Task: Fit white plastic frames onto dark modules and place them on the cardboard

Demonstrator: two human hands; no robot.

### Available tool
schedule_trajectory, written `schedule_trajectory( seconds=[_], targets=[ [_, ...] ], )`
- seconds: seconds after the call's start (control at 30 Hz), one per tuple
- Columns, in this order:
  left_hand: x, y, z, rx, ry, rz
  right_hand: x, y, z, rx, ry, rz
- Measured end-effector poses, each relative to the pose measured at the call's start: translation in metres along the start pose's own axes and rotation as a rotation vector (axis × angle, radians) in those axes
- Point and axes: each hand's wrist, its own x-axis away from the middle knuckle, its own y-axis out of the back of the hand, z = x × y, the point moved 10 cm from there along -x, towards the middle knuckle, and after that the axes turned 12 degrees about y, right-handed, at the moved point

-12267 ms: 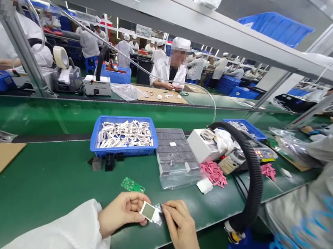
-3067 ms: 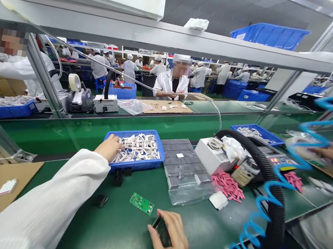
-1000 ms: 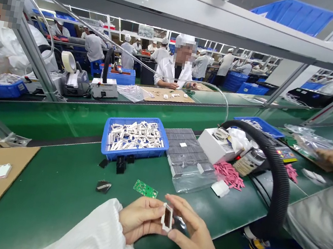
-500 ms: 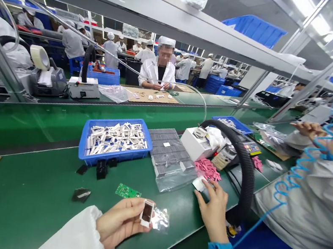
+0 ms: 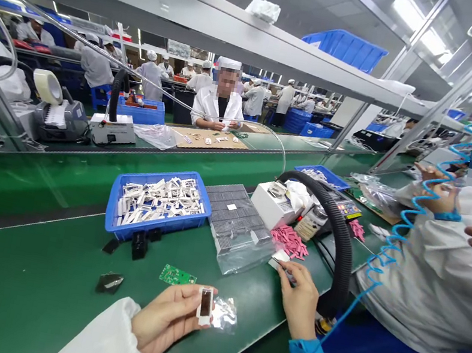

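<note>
My left hand (image 5: 170, 317) is closed on a small white plastic frame (image 5: 204, 306) with a dark window, held upright between thumb and fingers. Just behind it a clear plastic film (image 5: 225, 314) lies on the bench. At the right, my right hand (image 5: 300, 294) pinches a thin dark tool (image 5: 278, 261), tweezers-like, over a small white block (image 5: 279, 256); its far end is too small to make out. A green circuit board (image 5: 177, 276) lies beyond my left hand, and a dark glossy sheet (image 5: 110, 283) is left of it.
A blue tray (image 5: 111, 203) of white frames stands behind, beside a bagged stack of grey parts (image 5: 235, 216). Pink strips (image 5: 291, 241) lie before a white box (image 5: 270, 202). A black hose (image 5: 344, 250) arches near my right arm. A co-worker (image 5: 450, 257) sits at the right.
My right hand has closed its fingers on the thin dark tool by the white block. My left hand still holds the frame. The view has shifted slightly.
</note>
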Motion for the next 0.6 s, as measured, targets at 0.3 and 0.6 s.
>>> schedule_trajectory(
  seconds=[0.3, 0.6],
  targets=[
    [0.0, -0.004, -0.003, 0.001, -0.013, 0.007, 0.005, 0.003, -0.02, -0.025, -0.145, -0.03],
    [0.005, -0.006, -0.003, 0.025, -0.004, -0.025, 0.005, -0.006, -0.024, -0.094, -0.236, 0.007]
  ],
)
